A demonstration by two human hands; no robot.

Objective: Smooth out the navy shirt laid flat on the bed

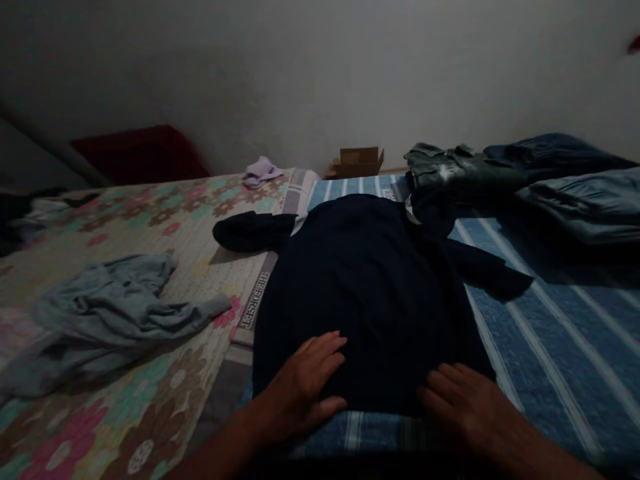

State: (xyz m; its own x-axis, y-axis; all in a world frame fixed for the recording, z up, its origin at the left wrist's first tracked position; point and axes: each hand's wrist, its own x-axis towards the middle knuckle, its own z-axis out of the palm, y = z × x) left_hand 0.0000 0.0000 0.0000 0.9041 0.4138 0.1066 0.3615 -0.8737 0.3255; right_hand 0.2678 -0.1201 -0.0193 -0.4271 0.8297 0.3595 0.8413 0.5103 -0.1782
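Observation:
A dark navy shirt [360, 280] is spread on the bed with its sleeves out to both sides and its hem towards me. Pale patches show where the sleeves join. My left hand [307, 380] rests on the lower left part of the shirt, open, fingers stretched out and thumb apart. At the lower right of the hem, my right hand [465, 403] has its fingers bent together on the cloth; its thumb is hidden. A crumpled grey garment [115, 300] lies to the left of the shirt.
Under the shirt is a blue striped bedcover [560, 333]; a floral cover [165, 393] lies on the left. Folded clothes [460, 167] and folded jeans [595, 200] sit at the back right. A lilac cloth [261, 172] and a cardboard box [359, 162] are near the wall.

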